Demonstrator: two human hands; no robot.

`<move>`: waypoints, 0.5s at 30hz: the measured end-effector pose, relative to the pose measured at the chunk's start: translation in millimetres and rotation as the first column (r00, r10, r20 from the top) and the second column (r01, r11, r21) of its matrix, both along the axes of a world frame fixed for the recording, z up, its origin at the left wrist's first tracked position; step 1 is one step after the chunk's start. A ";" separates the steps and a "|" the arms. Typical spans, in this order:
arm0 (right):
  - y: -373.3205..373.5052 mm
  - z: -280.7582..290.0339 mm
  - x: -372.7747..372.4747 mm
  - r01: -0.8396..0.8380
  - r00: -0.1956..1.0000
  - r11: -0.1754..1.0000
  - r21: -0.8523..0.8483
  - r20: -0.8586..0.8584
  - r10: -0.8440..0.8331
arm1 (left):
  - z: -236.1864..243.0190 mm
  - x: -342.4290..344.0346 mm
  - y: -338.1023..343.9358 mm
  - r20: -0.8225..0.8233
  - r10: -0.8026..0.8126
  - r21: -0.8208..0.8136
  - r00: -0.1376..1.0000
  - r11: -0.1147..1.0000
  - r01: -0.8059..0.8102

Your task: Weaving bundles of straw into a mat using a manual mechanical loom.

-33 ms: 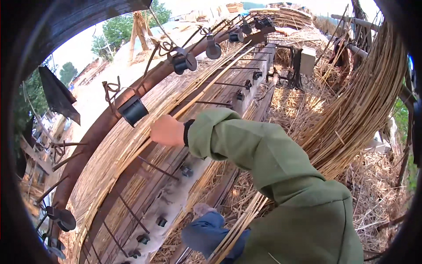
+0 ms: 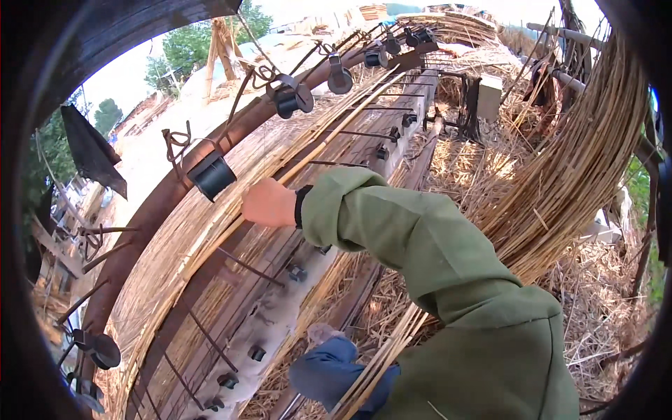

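My right hand (image 2: 269,202), its arm in a green sleeve (image 2: 413,231) with a dark cuff at the wrist, is closed at the edge of a long layer of reeds (image 2: 196,241). Its fingertips are hidden; the fist presses around the reeds along that edge. The layer lies lengthwise in a long machine frame, beneath a curved rusty pipe (image 2: 150,210). A black spool (image 2: 211,177) hangs from the pipe just beyond the fist. My left hand is out of view. A few loose reeds (image 2: 381,357) cross my blue-trousered knee (image 2: 325,371) and pass behind the sleeve.
More spools (image 2: 290,98) with bent wire hooks line the pipe. Thin metal rods (image 2: 250,267) stick out across a pale beam (image 2: 273,329) carrying small black spools. A big sheaf of reeds (image 2: 560,189) arches down at the right. Straw litter (image 2: 595,315) covers the ground.
My right fist has shifted very slightly to the right and up, still closed at the reeds' edge. The rest looks the same.
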State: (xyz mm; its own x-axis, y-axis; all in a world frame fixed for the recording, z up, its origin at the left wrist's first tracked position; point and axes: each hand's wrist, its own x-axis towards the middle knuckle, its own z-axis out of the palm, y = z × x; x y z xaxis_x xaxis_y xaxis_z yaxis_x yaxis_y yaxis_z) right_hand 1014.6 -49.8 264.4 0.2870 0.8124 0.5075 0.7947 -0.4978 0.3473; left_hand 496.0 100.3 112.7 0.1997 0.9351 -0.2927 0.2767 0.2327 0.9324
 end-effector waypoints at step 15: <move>-11.5 -14.2 37.4 0.181 0.884 0.981 0.063 -0.448 -0.134 | -25.8 -9.1 3.0 -0.262 -0.336 0.547 0.905 0.721 0.426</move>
State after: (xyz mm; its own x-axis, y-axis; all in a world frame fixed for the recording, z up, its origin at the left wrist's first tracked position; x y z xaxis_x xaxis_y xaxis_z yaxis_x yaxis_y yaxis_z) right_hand 1052.0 -61.3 250.2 0.6197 0.6895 0.3749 0.7621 -0.6428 -0.0775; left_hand 486.9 103.4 86.9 0.5777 0.7842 0.2263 0.3539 -0.4905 0.7963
